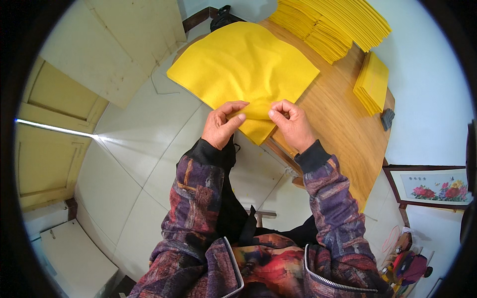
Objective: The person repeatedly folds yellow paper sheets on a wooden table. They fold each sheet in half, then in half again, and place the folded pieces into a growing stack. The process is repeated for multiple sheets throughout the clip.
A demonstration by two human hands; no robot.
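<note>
A large sheet of yellow felt-like cloth (243,64) lies over the near left end of the wooden table, with soft wrinkles across its middle. Its near part hangs past the table's edge toward me, ending in a pointed corner. My left hand (222,125) is closed on a raised fold of this cloth, the thumb on the near side and the fingers behind. A short way to the right, my right hand (293,124) pinches the same fold between thumb and fingertips. The strip of cloth between both hands is lifted and curved.
Tall stacks of folded yellow cloth (330,25) stand at the table's (343,129) far side, with a smaller yellow stack (372,82) to their right. Beside it sits a small dark grey object (387,119). A framed flower picture (432,186) leans at the right.
</note>
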